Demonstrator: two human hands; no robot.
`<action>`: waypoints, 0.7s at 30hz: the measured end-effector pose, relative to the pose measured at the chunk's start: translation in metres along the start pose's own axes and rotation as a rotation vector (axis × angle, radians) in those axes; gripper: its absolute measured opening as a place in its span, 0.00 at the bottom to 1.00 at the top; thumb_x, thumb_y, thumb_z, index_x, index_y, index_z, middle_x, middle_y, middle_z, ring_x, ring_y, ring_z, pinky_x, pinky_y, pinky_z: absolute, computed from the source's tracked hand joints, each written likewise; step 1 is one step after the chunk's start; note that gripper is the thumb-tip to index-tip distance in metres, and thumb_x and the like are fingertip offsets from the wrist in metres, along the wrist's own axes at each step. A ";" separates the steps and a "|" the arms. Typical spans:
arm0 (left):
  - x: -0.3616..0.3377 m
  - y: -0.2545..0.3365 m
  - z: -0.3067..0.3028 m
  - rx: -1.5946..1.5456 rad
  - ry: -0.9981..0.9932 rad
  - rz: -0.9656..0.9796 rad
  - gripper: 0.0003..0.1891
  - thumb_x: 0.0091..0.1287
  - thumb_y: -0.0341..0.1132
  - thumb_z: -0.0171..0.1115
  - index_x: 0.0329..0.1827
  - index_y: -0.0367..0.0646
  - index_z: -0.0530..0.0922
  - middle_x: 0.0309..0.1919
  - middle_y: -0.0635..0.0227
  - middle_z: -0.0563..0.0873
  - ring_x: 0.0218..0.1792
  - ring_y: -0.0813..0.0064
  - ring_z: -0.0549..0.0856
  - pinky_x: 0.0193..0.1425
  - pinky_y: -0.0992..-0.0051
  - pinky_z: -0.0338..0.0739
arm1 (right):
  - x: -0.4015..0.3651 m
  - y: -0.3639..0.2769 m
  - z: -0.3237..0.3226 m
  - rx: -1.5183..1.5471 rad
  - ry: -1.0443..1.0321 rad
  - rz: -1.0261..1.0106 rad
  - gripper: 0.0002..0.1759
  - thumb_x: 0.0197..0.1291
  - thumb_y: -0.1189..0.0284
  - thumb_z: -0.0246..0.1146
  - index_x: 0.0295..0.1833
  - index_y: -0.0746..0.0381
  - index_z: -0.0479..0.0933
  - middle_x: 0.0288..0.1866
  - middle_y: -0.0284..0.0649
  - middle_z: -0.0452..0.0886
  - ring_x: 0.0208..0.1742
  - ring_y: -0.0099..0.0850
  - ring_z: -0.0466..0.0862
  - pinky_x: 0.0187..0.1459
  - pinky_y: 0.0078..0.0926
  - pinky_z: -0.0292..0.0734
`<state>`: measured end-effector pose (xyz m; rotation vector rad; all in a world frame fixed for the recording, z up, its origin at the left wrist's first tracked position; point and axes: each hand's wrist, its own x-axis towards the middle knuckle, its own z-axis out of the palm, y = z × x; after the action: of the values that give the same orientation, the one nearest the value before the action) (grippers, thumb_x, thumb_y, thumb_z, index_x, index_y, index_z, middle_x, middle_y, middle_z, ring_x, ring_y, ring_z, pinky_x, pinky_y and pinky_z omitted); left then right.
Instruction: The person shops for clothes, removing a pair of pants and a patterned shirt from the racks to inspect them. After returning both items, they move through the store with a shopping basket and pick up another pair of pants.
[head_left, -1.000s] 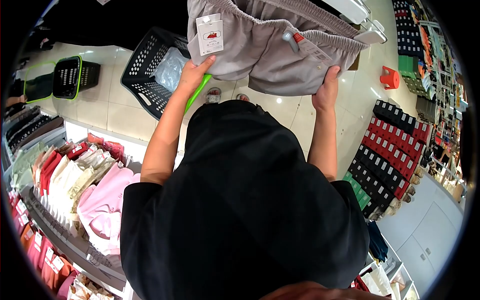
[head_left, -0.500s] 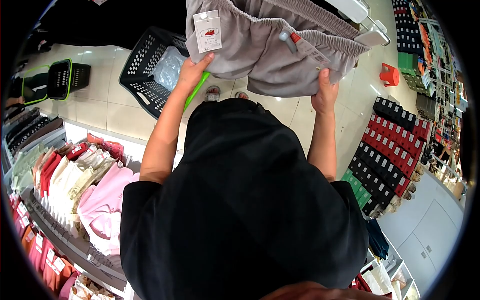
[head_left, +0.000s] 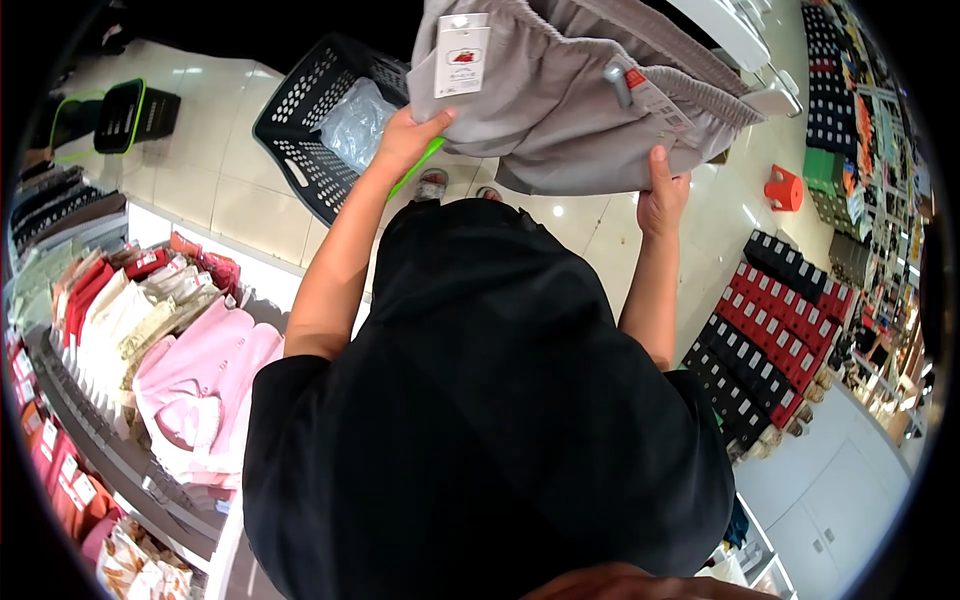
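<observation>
Grey elastic-waist shorts (head_left: 560, 120) are spread out in front of me at the top of the view. My left hand (head_left: 408, 140) pinches the left leg of the shorts, thumb on the front. On the other leg, my right hand (head_left: 662, 195) grips the lower edge with its thumb up. A white paper tag (head_left: 463, 60) hangs at the left of the waistband. Toward the right are a grey security tag (head_left: 618, 86) and a second white-and-red label (head_left: 656, 100). Behind my left hand stands a dark shopping basket (head_left: 300, 130) holding a clear plastic bag (head_left: 356, 125).
Left, a rack carries pink clothing (head_left: 205, 385) and other folded or hung garments. Another green-rimmed basket (head_left: 140, 115) sits on the floor further left. A red stool (head_left: 783, 188) and stacked red and black boxes (head_left: 775, 335) stand right, near a white cabinet (head_left: 830, 480).
The shorts and both hands have shifted slightly to the right in view, along with the surroundings. Both hands keep their hold on the shorts.
</observation>
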<state>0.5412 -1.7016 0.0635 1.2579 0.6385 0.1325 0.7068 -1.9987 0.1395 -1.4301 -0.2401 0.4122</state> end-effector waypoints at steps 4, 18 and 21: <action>-0.005 -0.028 -0.019 0.644 0.110 0.306 0.24 0.66 0.43 0.67 0.61 0.38 0.78 0.51 0.59 0.82 0.46 0.68 0.83 0.55 0.71 0.76 | 0.013 0.005 0.009 -0.048 0.033 -0.152 0.36 0.65 0.67 0.64 0.73 0.67 0.57 0.71 0.46 0.66 0.70 0.36 0.68 0.71 0.34 0.59; -0.110 -0.010 -0.021 1.113 0.282 0.074 0.21 0.70 0.55 0.55 0.43 0.43 0.75 0.34 0.52 0.86 0.38 0.46 0.85 0.42 0.52 0.77 | 0.031 0.003 0.092 -0.492 -0.018 -0.998 0.24 0.53 0.83 0.63 0.58 0.67 0.69 0.54 0.46 0.72 0.55 0.40 0.72 0.61 0.34 0.66; -0.106 -0.006 -0.020 1.157 0.268 -0.022 0.21 0.70 0.55 0.54 0.42 0.43 0.75 0.32 0.52 0.86 0.38 0.46 0.85 0.42 0.51 0.77 | 0.042 0.000 0.127 -0.510 -0.196 -0.846 0.23 0.54 0.82 0.63 0.57 0.68 0.72 0.51 0.46 0.75 0.51 0.38 0.75 0.57 0.33 0.71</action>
<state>0.4429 -1.7324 0.0944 2.3673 1.0151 -0.1193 0.6942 -1.8664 0.1524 -1.6241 -1.1219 -0.2309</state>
